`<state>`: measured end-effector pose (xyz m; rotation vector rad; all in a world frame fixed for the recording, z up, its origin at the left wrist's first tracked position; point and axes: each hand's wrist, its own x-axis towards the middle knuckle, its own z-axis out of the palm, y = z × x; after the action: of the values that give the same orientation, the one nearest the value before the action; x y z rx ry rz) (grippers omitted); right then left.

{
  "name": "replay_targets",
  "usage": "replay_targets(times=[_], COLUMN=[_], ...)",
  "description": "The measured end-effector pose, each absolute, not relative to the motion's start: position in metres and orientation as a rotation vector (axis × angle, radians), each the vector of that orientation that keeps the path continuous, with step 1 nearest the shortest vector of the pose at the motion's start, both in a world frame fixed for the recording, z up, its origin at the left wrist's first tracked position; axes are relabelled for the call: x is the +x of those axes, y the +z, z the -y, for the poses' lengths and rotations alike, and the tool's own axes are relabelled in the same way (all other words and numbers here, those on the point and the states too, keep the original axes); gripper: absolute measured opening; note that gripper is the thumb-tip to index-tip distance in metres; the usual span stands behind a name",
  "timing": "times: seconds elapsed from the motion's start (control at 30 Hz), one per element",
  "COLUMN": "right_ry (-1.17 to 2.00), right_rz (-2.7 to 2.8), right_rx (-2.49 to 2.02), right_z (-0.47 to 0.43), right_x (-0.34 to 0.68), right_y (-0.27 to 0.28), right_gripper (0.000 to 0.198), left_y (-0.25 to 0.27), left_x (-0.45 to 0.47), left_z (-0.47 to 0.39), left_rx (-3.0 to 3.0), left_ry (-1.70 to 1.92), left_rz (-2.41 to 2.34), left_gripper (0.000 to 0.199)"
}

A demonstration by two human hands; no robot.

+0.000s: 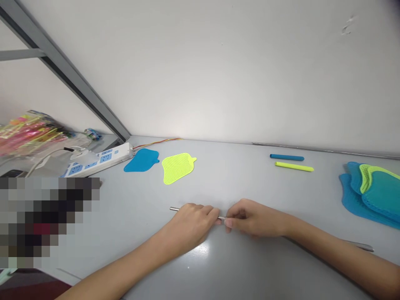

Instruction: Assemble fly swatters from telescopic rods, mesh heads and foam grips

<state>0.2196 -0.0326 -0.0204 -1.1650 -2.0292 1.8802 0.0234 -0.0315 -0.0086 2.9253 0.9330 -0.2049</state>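
1. Thin, silvery metal rod (pixel 174 209): between both hands, over grey tabletop (pixel 237 183); long axis left–right, right end slightly nearer the person.
2. Left hand (pixel 197 219): curled over its middle.
3. Right hand (pixel 254 218): nearest its right end, appears to pinch there.

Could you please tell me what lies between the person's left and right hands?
In the head view, a short stretch of metal rod shows between the left hand and the right hand.
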Motion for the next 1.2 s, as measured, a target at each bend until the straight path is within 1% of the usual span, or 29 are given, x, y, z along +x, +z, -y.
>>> replay_targets(times=[0.2,0.33,0.53,0.7,0.93,1.2], right_ry=[1.857,1.906,1.880,1.929,1.914,1.920], right_rz=[2.058,2.025,1.962,1.922,1.945,1.894], right_rx=[-1.108,-1.105,-1.113,-1.106,-1.189,-1.291], right_z=[0.032,0.032,0.033,0.033,0.031,0.031], right_x=[0.219,0.219,0.216,0.216,0.217,0.218], right_y=[-0.020,-0.020,-0.020,-0.019,-0.018,-0.016], right_gripper=[0.032,0.032,0.034,0.035,0.040,0.036], left_y=[-0.016,-0.017,-0.002,0.007,0.008,0.019], left_x=[0.025,0.025,0.023,0.021,0.014,0.002], left_z=[0.035,0.034,0.026,0.024,0.020,0.007], left_rx=[2.928,2.908,2.754,2.618,2.538,2.427], left_ry=[-0.223,-0.205,-0.143,-0.099,-0.057,-0.079], left_rz=[-0.915,-0.917,-0.870,-0.830,-0.915,-1.097], left_gripper=[0.014,0.016,0.019,0.025,0.032,0.036])
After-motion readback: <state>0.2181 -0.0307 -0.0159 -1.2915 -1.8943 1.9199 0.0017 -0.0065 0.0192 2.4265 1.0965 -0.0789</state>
